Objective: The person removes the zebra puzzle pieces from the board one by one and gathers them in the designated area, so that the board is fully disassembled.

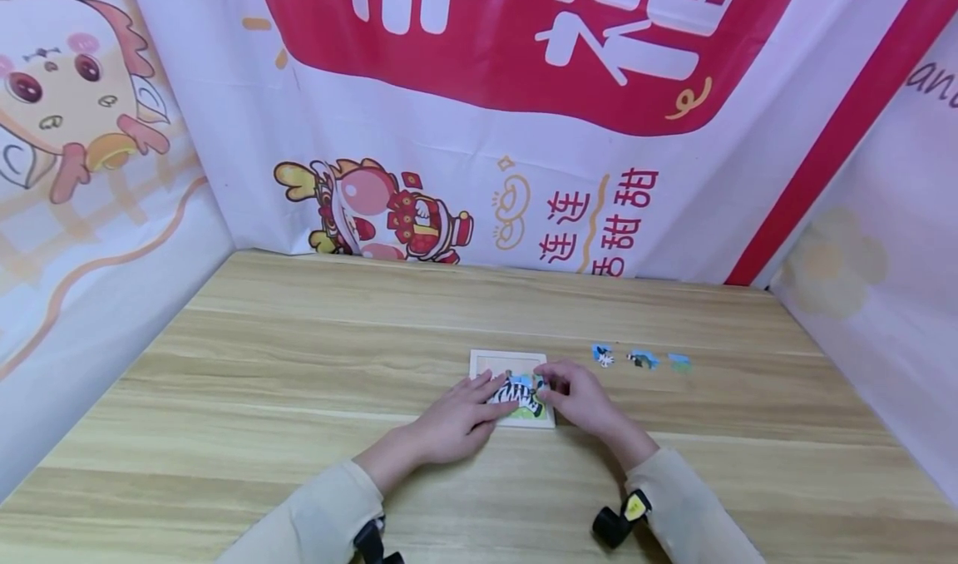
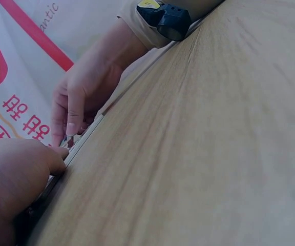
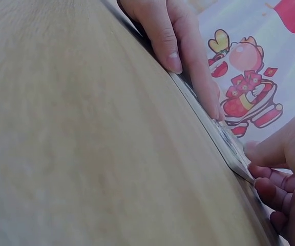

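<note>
A light wooden puzzle tray (image 1: 509, 353) lies on the table, partly filled with a zebra picture (image 1: 516, 393) on blue and green. My left hand (image 1: 458, 418) rests on the tray's left side, its fingers extended over the zebra pieces. At the right edge, my right hand (image 1: 582, 399) pinches a small puzzle piece (image 2: 70, 141) between thumb and fingertips, low over the tray; most of that piece is hidden by the fingers. In the right wrist view, the tray's rim (image 3: 216, 136) runs between both hands.
To the right of the tray lie three loose puzzle pieces: one with a zebra's head (image 1: 603, 355), a dark and blue one (image 1: 643, 359), and a blue-green one (image 1: 679, 363). A printed cloth (image 1: 419, 123) hangs along the back edge of the wood-grain table (image 1: 299, 364).
</note>
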Demonstrator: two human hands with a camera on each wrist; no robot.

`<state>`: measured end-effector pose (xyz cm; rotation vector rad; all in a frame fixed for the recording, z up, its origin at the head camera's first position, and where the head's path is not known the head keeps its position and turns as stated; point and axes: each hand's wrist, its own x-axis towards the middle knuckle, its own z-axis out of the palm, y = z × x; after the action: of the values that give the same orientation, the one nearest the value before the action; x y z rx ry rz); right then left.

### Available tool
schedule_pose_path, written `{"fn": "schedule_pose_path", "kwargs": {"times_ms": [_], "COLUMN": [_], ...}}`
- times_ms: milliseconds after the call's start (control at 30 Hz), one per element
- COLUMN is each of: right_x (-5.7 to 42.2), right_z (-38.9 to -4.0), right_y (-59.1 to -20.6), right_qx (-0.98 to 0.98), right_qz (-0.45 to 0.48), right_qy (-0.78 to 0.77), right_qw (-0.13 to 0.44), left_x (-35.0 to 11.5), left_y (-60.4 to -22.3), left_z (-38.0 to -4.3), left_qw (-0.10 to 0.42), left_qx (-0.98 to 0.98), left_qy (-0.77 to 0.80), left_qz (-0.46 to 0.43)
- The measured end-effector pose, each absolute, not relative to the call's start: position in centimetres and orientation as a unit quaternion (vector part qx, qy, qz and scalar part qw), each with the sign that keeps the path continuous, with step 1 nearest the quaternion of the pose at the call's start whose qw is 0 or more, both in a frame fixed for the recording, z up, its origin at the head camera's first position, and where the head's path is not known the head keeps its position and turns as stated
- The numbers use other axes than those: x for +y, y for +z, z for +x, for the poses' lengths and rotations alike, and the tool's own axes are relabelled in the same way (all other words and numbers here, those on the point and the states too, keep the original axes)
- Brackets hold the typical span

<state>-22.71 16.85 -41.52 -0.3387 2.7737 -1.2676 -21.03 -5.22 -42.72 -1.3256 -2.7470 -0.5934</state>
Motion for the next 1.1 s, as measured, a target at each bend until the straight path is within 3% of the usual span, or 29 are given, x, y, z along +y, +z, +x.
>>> {"fn": "schedule_pose_path", "kwargs": {"times_ms": [400,667,1100], "right_x": [17.3,18.6,24.5], "right_z": [-23.0,-22.7,-21.7], "right_y": [-39.7,-37.9,-35.5], "right_qx": [0.868,0.847,0.829], "right_qz": [-0.146,-0.116,-0.126], "right_qy": [-0.472,-0.516,-0.545], "right_qw": [0.043,0.055,0.003], "left_x": [-5.3,-5.3,-5.2], "left_y": [-42.6,-42.5,-42.6], "left_z": [-20.9,-20.8,-20.8], "left_qw": [0.013,0.010,0.023], "left_qx": [-0.884,-0.882,-0.880], "left_qy": [-0.201,-0.209,-0.216], "left_qz": [-0.421,-0.421,-0.422]}}
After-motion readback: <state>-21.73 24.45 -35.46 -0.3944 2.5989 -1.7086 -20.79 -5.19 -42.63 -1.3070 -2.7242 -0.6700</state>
